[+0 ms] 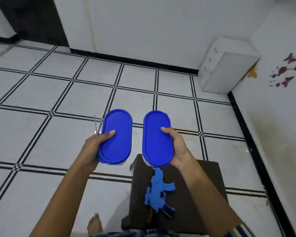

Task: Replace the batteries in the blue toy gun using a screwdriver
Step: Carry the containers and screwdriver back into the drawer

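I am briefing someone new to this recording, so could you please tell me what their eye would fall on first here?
Two bright blue oval lids dominate the middle: the left hand grips the left container along with a screwdriver, and the right hand grips the right container. Below them, the blue toy gun lies on a dark stool on the black-lined white floor.

Person is wearing striped fabric (242, 230) by the right elbow, bottom right edge: yellow, white, teal and dark bands; sleeve or other garment, unclear. A dark blue mottled garment (135, 234) is showing along the bottom edge. Both forearms (61, 195), left hand (94, 147) and right hand (179, 151) are going uncovered. A bare foot (94, 225) is showing bottom left, blurred.
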`<state>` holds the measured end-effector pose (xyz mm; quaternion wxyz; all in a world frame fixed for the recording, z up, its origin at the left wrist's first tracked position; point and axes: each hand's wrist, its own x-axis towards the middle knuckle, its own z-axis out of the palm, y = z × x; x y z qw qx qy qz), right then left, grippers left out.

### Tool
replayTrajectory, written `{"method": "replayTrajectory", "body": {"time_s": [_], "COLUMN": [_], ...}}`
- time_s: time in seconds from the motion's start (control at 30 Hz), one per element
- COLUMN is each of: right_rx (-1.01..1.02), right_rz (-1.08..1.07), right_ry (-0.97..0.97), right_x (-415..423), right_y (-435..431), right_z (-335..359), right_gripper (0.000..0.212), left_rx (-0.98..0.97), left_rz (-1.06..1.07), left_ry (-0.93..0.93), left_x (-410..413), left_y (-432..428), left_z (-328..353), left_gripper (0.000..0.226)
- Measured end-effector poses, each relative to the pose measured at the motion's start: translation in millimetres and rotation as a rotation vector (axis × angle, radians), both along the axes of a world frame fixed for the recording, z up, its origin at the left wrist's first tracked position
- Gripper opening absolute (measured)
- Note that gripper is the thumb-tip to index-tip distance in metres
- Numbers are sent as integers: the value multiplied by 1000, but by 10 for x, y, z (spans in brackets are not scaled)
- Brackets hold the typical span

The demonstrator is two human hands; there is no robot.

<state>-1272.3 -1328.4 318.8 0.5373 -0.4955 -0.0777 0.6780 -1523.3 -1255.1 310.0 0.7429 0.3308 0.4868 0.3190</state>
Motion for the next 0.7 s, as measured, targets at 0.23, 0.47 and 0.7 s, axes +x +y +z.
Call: {"method": "replayTrajectory", "body": {"time_s": [0.23, 0.47, 0.7], "right_rx": [22, 3, -4], "right_rz": [-60, -25, -111], "right_ry": [7, 0, -73], "right_x": [-1183, -1705, -1704], "right_y": [633, 1264, 1754], "right_z": [165, 156, 69], "right_gripper": [51, 50, 37], "left_rx": [-32, -25, -29], "left_rz": [38, 17, -56], "left_ry": [26, 37, 32], "left_x": [-1097, -1558, -1513], "left_y": [640, 1200, 1922], "left_z": [151, 217, 148], "left_gripper": [55, 74, 69]}}
